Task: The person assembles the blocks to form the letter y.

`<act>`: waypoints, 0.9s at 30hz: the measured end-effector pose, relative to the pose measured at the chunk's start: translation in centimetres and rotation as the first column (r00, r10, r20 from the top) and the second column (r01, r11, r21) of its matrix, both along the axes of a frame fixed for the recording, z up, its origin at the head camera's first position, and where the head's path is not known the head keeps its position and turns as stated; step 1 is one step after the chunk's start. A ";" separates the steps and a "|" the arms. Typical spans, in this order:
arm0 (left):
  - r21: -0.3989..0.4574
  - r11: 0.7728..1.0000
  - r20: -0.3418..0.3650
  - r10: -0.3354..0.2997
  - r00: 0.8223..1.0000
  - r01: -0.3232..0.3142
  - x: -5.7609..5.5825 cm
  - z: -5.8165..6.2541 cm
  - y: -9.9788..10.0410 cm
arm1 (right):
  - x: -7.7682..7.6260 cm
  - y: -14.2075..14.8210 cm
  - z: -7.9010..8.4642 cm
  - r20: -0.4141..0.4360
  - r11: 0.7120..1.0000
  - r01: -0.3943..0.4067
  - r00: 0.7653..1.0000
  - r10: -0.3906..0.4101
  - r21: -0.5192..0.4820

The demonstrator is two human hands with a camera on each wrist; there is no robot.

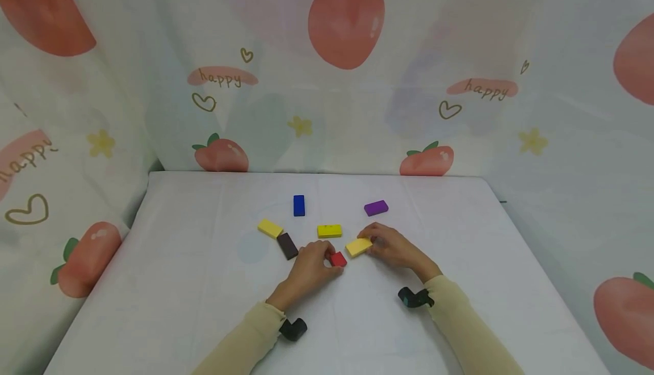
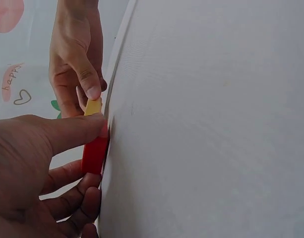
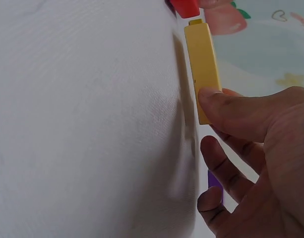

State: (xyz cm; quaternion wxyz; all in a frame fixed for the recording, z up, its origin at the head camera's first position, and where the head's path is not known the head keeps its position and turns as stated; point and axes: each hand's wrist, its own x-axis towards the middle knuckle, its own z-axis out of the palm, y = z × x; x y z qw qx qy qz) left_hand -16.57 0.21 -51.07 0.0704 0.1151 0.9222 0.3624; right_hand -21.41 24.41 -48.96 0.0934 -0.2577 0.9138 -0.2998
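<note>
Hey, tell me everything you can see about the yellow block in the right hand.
The yellow block is a pale-yellow rectangular slab with straight edges and smooth faces, perhaps painted wood or plastic; a tiny dark mark shows on one side. The right hand pinches it by one end. Its free end lies near the red block, over the white table; whether it touches the tabletop is unclear.

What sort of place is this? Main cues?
Probably a small staged recording booth, though the wider room is out of view. A fruit-print backdrop rises behind and beside a white-covered table, and black devices sit at both sleeve cuffs.
</note>
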 end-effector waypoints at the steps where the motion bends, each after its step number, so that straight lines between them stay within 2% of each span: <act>1: -0.001 1.000 0.001 -0.001 1.000 0.001 0.0 0.0 0.0 | 0.0 -0.1 0.0 0.002 1.000 -0.004 1.000 0.004 0.001; 11: -0.043 0.999 -0.016 -0.007 1.000 0.007 -0.1 -0.1 0.1 | -0.2 -0.4 -0.1 -0.004 0.998 -0.017 1.000 0.017 0.062; 15: -0.042 0.999 0.011 -0.001 1.000 0.002 0.1 -0.1 0.1 | 0.1 -0.4 0.1 0.038 0.995 0.021 0.999 -0.025 0.096; 19: 0.004 1.000 0.046 -0.015 0.999 0.014 0.3 0.0 -0.3 | 1.0 -0.9 0.3 0.044 0.985 0.140 0.988 -0.145 0.100; 20: 0.019 1.000 0.047 -0.025 0.999 0.024 0.3 0.0 -0.5 | 1.3 -1.1 0.3 0.041 0.979 0.184 0.981 -0.188 0.087; 22: 0.055 0.997 0.052 -0.047 0.998 0.044 0.2 0.0 -0.9 | 1.9 -1.7 0.3 0.048 0.953 0.298 0.953 -0.301 0.056; 25: 0.103 0.992 0.060 -0.080 0.995 0.074 -0.1 0.0 -1.5 | 3.0 -2.8 0.2 0.073 0.893 0.450 0.890 -0.450 0.013; 27: 0.126 0.988 0.067 -0.093 0.993 0.084 -0.4 -0.1 -1.7 | 3.6 -3.5 0.1 0.085 0.859 0.512 0.856 -0.510 -0.003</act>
